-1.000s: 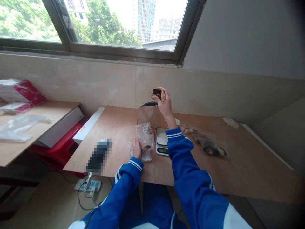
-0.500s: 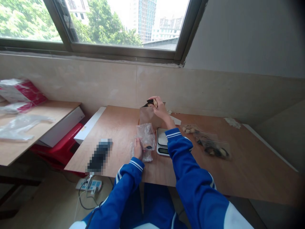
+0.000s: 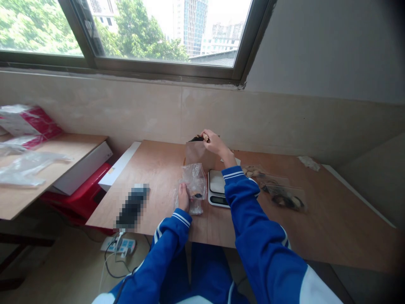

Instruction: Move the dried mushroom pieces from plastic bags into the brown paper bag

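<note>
My left hand (image 3: 183,197) is closed on the edge of a clear zip bag (image 3: 194,177), which lies on the table with a small dark and pale piece near its bottom. Over the mouth of an upright brown paper bag (image 3: 199,153) is my right hand (image 3: 215,143), its fingers pinched on a pale dried slice (image 3: 206,137). Dark pieces (image 3: 196,138) show at the bag's opening beside the fingertips. Between my arms stands a white kitchen scale (image 3: 217,185), partly covered by the right sleeve.
Filled zip bags, one with pale slices (image 3: 252,171) and one with dark and pale pieces (image 3: 289,202), lie right of the scale. A blurred-out dark object (image 3: 131,209) is on the left. Crumpled plastic (image 3: 309,163) lies at the far right.
My right hand has shifted slightly right and down at the paper bag's mouth; the dark piece seen in its fingers before now sits lower at the opening. My left hand stays still.
</note>
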`<action>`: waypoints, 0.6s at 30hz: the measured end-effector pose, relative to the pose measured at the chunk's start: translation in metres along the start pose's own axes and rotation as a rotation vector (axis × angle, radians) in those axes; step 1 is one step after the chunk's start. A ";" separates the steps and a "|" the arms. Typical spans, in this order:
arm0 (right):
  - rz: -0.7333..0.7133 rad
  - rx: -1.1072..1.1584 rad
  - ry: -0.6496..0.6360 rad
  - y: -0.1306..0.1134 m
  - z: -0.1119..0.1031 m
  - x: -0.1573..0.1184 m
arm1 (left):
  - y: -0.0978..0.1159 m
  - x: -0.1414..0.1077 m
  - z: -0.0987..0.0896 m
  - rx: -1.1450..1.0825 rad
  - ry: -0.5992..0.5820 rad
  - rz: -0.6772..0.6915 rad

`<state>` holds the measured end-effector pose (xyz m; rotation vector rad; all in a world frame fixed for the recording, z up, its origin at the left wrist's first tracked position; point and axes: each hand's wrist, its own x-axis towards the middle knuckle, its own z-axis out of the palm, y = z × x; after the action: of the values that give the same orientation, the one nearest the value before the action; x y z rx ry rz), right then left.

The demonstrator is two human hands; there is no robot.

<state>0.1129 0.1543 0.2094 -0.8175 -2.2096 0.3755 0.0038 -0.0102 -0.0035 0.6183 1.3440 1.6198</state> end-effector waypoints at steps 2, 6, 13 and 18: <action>0.011 -0.034 -0.035 0.000 -0.001 -0.001 | 0.001 -0.001 0.001 -0.027 0.025 -0.010; 0.074 -0.051 -0.078 -0.003 -0.006 -0.002 | 0.004 -0.002 0.002 -0.057 0.027 -0.024; 0.151 -0.160 -0.104 0.001 -0.018 0.006 | 0.005 -0.002 0.001 -0.077 0.014 -0.026; 0.105 -0.095 -0.024 0.005 -0.014 0.012 | 0.007 -0.003 0.001 -0.073 0.031 -0.050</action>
<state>0.1190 0.1662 0.2227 -0.9877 -2.2265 0.3351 0.0041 -0.0125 0.0042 0.5135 1.3066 1.6367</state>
